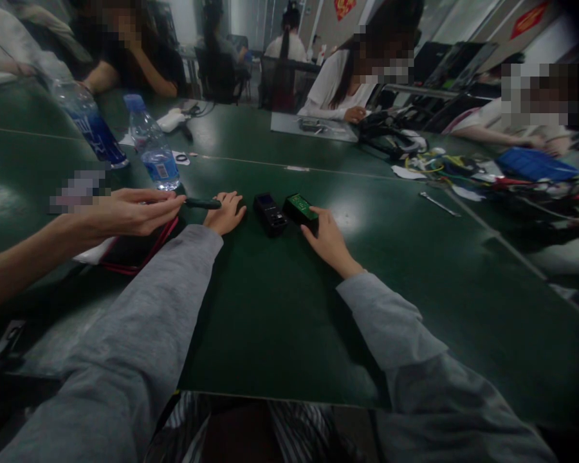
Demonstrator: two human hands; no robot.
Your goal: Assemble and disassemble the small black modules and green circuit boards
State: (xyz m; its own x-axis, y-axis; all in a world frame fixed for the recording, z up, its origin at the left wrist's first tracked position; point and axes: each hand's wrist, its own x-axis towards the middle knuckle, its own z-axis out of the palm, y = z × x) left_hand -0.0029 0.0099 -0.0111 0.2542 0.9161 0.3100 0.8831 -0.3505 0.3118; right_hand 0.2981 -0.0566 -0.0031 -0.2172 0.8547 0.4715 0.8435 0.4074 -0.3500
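Note:
My left hand [226, 213] rests palm down on the green table, fingers spread, holding nothing. To its right lies a black handheld device [270, 215] with a small screen and buttons; the hand is apart from it. Beside that device sits a small black box with a green circuit board [301, 206] showing on top. My right hand [329, 238] is closed on the box's right end, index finger on the board's edge and thumb at the near side. From the left, another person's hand [149, 209] holds a dark pen-like tool [202, 203] that overlaps my left hand in view.
Two water bottles, a tall one [89, 122] and a shorter one [153, 151], stand at the left. A phone [82, 188] and a red-edged dark pouch [137, 247] lie nearby. A wrench [439, 203] and tangled cables [444, 164] are at the right. Several people sit around.

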